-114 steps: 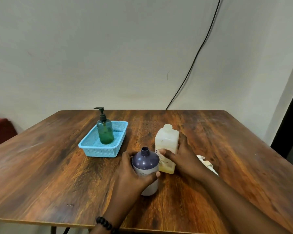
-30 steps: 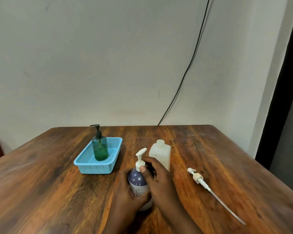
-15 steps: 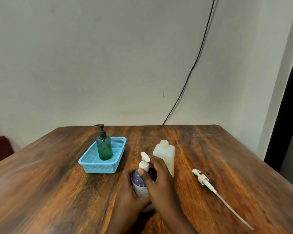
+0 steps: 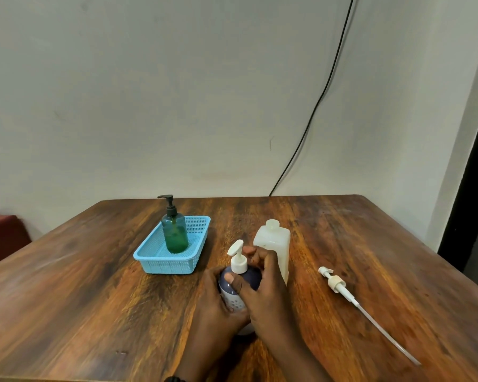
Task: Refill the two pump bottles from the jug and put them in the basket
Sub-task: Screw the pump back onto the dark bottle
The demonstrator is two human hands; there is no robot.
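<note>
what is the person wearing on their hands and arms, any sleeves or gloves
No gloves and no sleeves show: both forearms are bare up to the bottom edge of the picture. The left hand has a dark beaded band at the wrist, only partly in view. The right hand wears nothing visible, with no rings on its fingers.

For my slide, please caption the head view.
Both hands grip the purple pump bottle beside the jug.

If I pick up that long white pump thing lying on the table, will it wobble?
Probably, a bit. The loose pump has a long, thin, clear tube, which looks bendy, so its far end would likely droop or sway. It seems light, being slim plastic. Lying flat on the table, it might roll if nudged sideways.
</note>
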